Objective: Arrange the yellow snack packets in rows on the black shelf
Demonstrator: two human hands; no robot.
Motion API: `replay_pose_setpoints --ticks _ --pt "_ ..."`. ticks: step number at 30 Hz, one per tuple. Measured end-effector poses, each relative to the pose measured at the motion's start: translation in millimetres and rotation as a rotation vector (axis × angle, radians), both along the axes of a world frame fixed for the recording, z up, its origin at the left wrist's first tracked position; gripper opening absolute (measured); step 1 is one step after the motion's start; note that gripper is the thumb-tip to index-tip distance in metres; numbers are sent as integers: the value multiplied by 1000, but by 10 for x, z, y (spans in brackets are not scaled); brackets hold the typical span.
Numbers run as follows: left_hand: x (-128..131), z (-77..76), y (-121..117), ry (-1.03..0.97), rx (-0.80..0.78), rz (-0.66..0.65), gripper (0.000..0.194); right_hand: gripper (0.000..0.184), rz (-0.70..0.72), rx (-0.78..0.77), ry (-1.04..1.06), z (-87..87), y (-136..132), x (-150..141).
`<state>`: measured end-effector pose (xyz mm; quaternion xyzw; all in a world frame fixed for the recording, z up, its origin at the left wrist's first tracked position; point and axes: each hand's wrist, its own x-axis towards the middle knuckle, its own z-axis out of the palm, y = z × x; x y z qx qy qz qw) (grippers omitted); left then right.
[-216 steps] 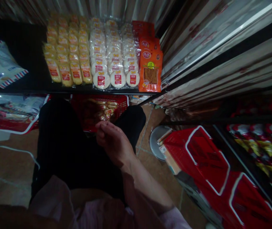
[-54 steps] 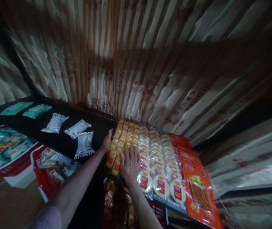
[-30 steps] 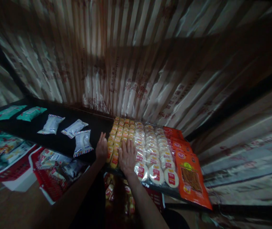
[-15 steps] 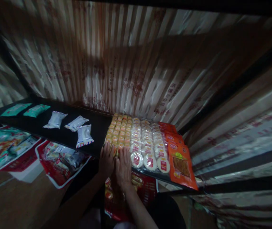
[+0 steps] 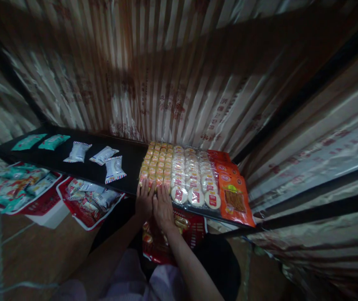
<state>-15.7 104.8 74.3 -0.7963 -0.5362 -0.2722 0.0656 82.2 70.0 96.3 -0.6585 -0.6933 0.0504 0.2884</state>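
Both of my hands rest side by side at the front edge of a black shelf [image 5: 129,167]. Fingers outstretched, my left hand [image 5: 144,201] touches the front of several rows of small gold-wrapped snacks [image 5: 157,163]. Flat beside it, my right hand [image 5: 164,207] has its fingertips against the front of the same rows. Just right of them stand rows of round white packaged cakes [image 5: 195,196] in clear wrap. Orange snack packets [image 5: 236,200] overlap at the shelf's right end. The front snacks are partly hidden under my fingers.
White packets [image 5: 115,169] and green packets [image 5: 29,142] lie along the shelf's left part. Below are red bags or baskets of snacks [image 5: 88,223], and another red one [image 5: 191,234] under my forearms. Striped sheeting [image 5: 179,83] hangs behind; a dark post [image 5: 292,108] slants at the right.
My head view has shifted, so the shelf and goods sit slightly higher. Both hands stay at the front of the gold-wrapped rows, with no clear movement of the snacks.
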Motion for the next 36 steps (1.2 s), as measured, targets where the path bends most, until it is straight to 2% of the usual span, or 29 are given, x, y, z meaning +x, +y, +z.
replay_pose_setpoints --ticks 8,14,19,23,25,28,31,33,36 --pt "-25 -50 -22 -41 39 -20 50 54 22 -2 -1 36 48 -26" --pt "-12 -25 -78 -59 -16 -28 50 52 9 64 27 44 0 -38" --pt "14 36 -109 -150 -22 -78 51 48 4 132 90 33 -175 -23" --pt "-20 14 -303 -259 18 -200 47 45 45 159 140 -140 -457 -20" --pt "-55 -75 -473 -281 22 -248 44 45 54 124 181 -285 -617 -26" --pt "-86 -315 -729 -217 -71 -323 41 46 41 23 180 -530 -808 -33" --pt "-54 -613 -880 -168 -336 -353 42 46 -42 -112 165 -761 -902 -17" --pt "-1 -795 -915 -191 -569 -263 43 44 -85 -242 190 -894 -928 20" --pt "87 -1000 -932 -222 -687 -208 37 37 -119 -386 238 -1056 -971 114"
